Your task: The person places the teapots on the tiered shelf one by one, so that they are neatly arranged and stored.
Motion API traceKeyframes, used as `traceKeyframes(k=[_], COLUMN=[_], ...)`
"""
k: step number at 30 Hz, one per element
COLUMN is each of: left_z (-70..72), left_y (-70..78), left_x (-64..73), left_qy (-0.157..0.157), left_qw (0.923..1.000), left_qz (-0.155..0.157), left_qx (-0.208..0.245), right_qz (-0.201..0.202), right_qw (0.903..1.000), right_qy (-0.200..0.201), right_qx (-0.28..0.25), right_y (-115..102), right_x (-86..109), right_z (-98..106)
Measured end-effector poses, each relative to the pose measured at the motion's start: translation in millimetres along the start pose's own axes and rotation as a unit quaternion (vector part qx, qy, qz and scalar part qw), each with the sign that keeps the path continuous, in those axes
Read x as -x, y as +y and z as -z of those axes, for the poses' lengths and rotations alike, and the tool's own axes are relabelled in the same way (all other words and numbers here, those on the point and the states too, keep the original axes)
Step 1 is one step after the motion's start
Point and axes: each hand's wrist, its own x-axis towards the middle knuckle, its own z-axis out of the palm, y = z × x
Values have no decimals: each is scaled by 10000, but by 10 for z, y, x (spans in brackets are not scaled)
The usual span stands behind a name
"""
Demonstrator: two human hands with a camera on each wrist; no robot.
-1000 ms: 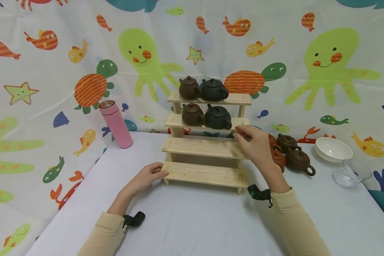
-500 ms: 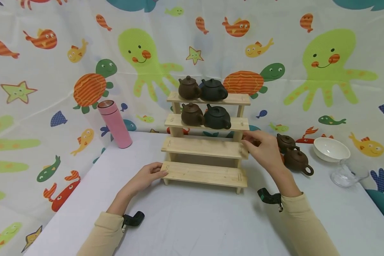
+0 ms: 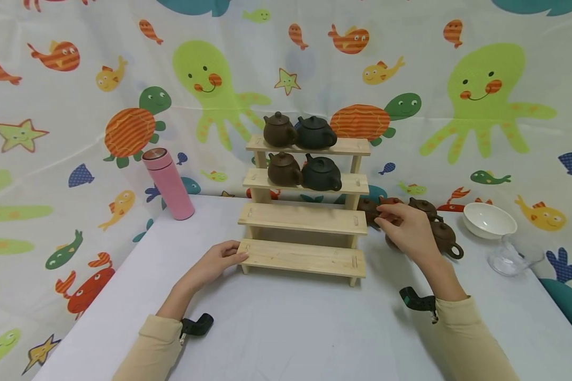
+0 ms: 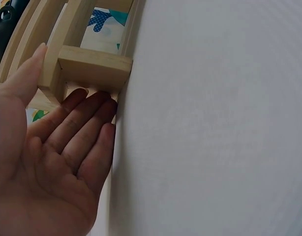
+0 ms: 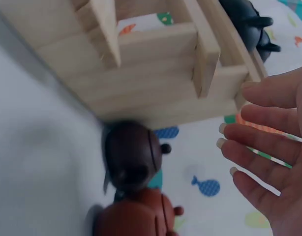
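A four-tier wooden display stand (image 3: 302,218) stands mid-table. Its top tier carries a brown teapot (image 3: 279,130) and a black teapot (image 3: 316,132); the tier below bears another brown teapot (image 3: 284,169) and black teapot (image 3: 321,173). My left hand (image 3: 217,260) grips the left end of the lowest tier, thumb on top and fingers below in the left wrist view. My right hand (image 3: 410,230) holds nothing and hovers right of the stand, fingers loosely bent. Beneath it in the right wrist view are a dark brown teapot (image 5: 129,155) and a reddish one (image 5: 136,216).
More brown teapots (image 3: 442,236) cluster right of the stand, partly hidden by my right hand. Beyond them are a white bowl (image 3: 488,221) and a clear glass vessel (image 3: 510,256). A pink thermos (image 3: 170,188) stands back left, before a patterned cloth backdrop.
My right hand has moved right and down, away from the second tier's right end to over the teapots on the table. The left hand stays on the lowest tier.
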Motion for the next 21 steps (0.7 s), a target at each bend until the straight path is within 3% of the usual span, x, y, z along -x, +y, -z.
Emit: traceKeyframes(k=[9,21], left_z=[-15,-15], left_y=[25,15], left_x=[-17,-4], left_qy=[48,29], left_qw=[10000,10000], left_qz=[59,-27], left_qx=[30,-66], right_qz=[-202,-815], right_qw=[9985,9843], right_qy=[-128,-1257], right_qx=[498,936], right_y=[230,555], right_x=[120,201], right_z=[137,458])
